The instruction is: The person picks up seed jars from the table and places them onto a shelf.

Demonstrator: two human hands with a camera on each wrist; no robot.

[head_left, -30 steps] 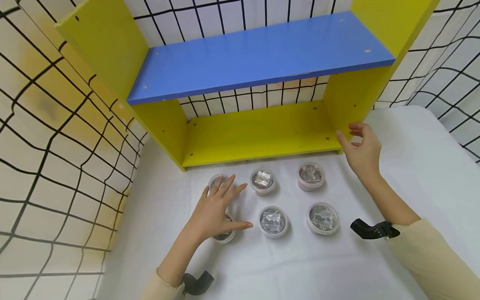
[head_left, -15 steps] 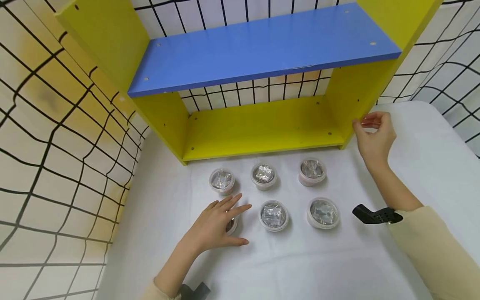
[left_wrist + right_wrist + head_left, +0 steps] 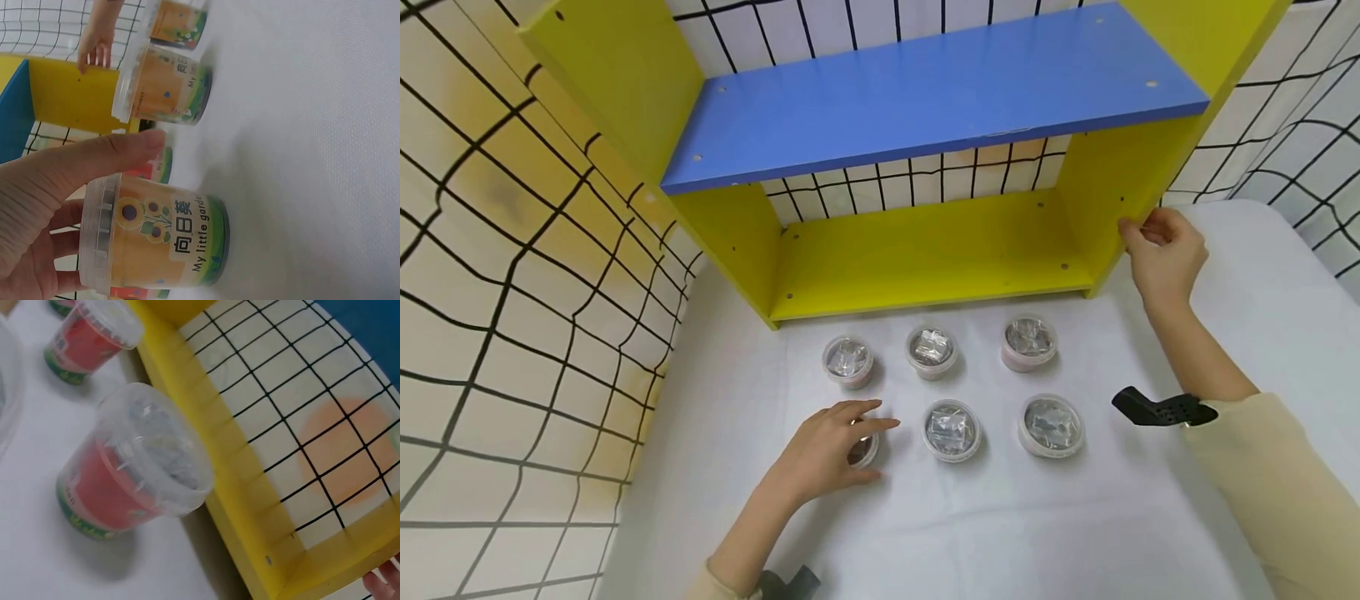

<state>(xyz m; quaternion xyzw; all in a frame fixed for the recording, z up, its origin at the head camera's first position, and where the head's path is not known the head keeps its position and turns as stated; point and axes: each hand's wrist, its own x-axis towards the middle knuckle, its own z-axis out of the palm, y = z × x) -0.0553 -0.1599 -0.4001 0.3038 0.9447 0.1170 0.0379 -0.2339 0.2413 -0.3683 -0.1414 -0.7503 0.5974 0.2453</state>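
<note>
My left hand is around the front-left lidded cup, largely covering it in the head view. In the left wrist view this cup has an orange sunflower label reading "My little garden". My thumb lies beside its clear lid and the other fingers are behind; a firm hold does not show. My right hand pinches the front edge of the right side panel of a yellow and blue shelf, thumb on the inner side. Fingertips show at that panel in the right wrist view.
Several similar cups stand upright in two rows before the shelf; one is the back-right cup, with a red label. A blue board spans above the yellow bottom board. Black wire grid closes the left and back.
My left hand has moved back toward me from the back-left cup and its fingers have drawn closer round the front-left cup. My right hand has moved right and taken hold of the shelf's side panel.
</note>
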